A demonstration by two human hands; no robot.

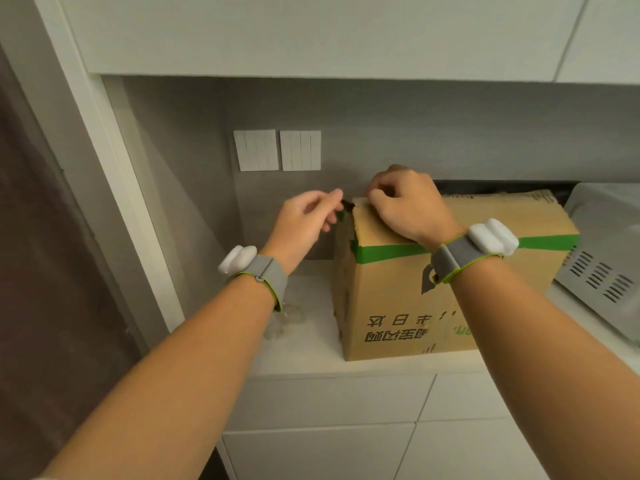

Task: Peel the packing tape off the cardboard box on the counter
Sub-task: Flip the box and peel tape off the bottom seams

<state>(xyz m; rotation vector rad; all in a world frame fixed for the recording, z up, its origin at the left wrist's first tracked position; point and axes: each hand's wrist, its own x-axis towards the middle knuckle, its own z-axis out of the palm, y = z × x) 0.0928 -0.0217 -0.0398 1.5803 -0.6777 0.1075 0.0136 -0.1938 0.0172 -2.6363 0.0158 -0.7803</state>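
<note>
A brown cardboard box [391, 306] with upside-down printed characters stands on the white counter [304, 355]. A strip of green packing tape [388, 252] runs along its front top edge, torn near the left corner. My left hand [308, 220] is just left of the box's far left corner, thumb and forefinger pinching a small dark end of tape [347, 204]. My right hand [405, 202] rests on the box top at that corner, fingers curled and pressing the flap edge; whether it grips tape is hidden.
A white appliance with vent slots [606, 265] stands right of the box. Crumpled clear plastic [287, 317] lies on the counter under my left wrist. Two switch plates [277, 150] are on the grey back wall. Cabinets hang above, drawers sit below.
</note>
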